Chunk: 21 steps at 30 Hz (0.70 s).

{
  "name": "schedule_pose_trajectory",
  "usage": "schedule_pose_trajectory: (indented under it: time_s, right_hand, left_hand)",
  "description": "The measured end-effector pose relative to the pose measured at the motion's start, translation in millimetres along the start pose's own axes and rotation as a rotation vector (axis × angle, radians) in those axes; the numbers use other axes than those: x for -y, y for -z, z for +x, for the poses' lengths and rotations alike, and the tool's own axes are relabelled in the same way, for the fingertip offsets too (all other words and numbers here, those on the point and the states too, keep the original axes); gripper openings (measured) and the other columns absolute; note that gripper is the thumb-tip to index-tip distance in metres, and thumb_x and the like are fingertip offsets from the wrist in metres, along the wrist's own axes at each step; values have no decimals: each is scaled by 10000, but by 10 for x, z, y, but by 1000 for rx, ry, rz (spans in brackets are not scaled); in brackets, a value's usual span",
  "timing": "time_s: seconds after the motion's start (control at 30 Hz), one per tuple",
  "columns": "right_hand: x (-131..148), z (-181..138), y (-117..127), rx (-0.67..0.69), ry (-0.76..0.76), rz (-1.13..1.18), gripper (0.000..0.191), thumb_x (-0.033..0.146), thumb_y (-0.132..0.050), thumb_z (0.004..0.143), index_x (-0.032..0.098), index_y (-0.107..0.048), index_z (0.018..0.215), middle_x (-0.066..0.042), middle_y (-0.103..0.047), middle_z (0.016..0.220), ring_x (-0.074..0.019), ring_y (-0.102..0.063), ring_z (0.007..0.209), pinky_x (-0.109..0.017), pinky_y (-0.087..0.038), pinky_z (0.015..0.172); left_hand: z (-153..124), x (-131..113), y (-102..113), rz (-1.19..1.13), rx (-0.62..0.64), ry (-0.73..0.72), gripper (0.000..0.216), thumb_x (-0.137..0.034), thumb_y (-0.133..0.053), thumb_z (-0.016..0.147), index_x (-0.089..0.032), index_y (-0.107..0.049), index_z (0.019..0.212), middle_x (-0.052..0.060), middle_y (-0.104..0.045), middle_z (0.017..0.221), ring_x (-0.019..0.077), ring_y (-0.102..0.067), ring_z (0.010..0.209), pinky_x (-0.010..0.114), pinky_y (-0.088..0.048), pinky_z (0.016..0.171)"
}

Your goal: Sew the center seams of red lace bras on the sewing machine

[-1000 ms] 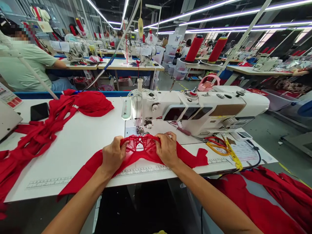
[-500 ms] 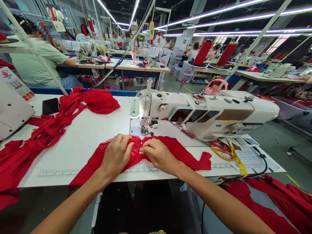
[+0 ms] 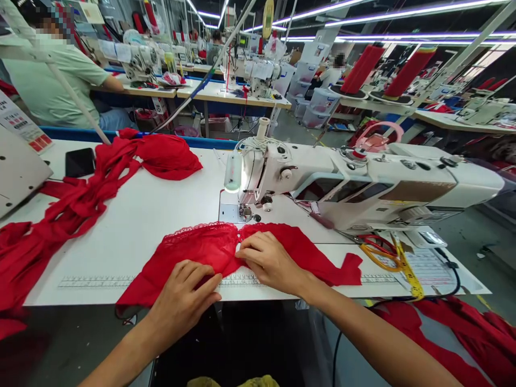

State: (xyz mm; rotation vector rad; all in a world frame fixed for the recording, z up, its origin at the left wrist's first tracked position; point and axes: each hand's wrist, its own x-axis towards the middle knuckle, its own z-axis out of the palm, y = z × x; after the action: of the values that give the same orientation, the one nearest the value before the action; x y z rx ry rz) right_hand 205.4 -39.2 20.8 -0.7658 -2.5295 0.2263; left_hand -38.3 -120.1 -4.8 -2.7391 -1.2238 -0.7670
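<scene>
A red lace-edged garment piece (image 3: 201, 248) lies spread on the white table in front of the sewing machine (image 3: 338, 177), its two halves meeting at a narrow middle. My right hand (image 3: 268, 263) grips it just right of that middle, fingers bent together. At the lower edge of the left half is my left hand (image 3: 185, 287), thumb and fingers drawn together on the fabric; the exact pinch is partly hidden. The presser foot (image 3: 245, 213) stands just beyond the lace, and the cloth is apart from it.
Red fabric pieces (image 3: 84, 209) trail across the table's left side near a black phone (image 3: 79, 162). Orange-handled scissors (image 3: 381, 257) and a yellow tape measure (image 3: 409, 271) lie at right. More red cloth (image 3: 451, 333) hangs lower right. A co-worker (image 3: 56, 80) sits at far left.
My left hand has drawn back from the lace edge to the garment's lower edge, uncovering the left half. My right hand stays near the middle. The view has shifted slightly.
</scene>
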Motion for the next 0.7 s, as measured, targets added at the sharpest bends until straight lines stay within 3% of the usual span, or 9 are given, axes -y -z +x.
schedule_pose_trajectory:
  time_s: [0.2,0.37,0.5,0.6,0.7]
  right_hand:
    - [-80,186,40,-53,43,86,264,71,-442,979,192,-676,972,-62,-682,951,-181,-575,900,-331,-423,775]
    - [-115,-110,130,-123,-66,158,218,106,-478,983,207,-672,993,-64,-679,952,-186,-577,869,-332,-468,746]
    - [-97,-284,172,-163,-158,169,255,124,-454,996,234,-680,1045,-62,-685,966,-186,-594,868,-339,-501,736]
    - [-149,-249,170,-38,-120,167,248,169,-475,1010,240,-677,1133,-74,-695,1082,-196,-613,1001,-364,-511,848]
    - [-260,-179,192,175,-114,162,340,339,-619,968,256,-612,1298,-87,-639,1304,-229,-552,1228,-423,-447,1021]
  left_hand:
    - [-13,40,-22,10,-21,-7,255,-222,-539,982,-169,-612,1220,101,-653,1053,247,-553,937,452,-441,868]
    - [-22,34,47,-31,11,43,265,-278,-537,989,-237,-624,1236,88,-663,1088,248,-592,989,462,-463,913]
    - [154,10,59,-199,-109,130,301,-126,-494,980,-242,-605,1235,78,-659,1135,210,-609,1079,357,-515,924]
    - [339,65,-51,-246,-112,139,303,-131,-474,990,-217,-590,1257,84,-659,1215,200,-609,1171,332,-531,978]
    - [435,199,-173,-155,42,95,409,-345,-533,990,-217,-526,1378,111,-609,1378,287,-521,1332,538,-421,1124]
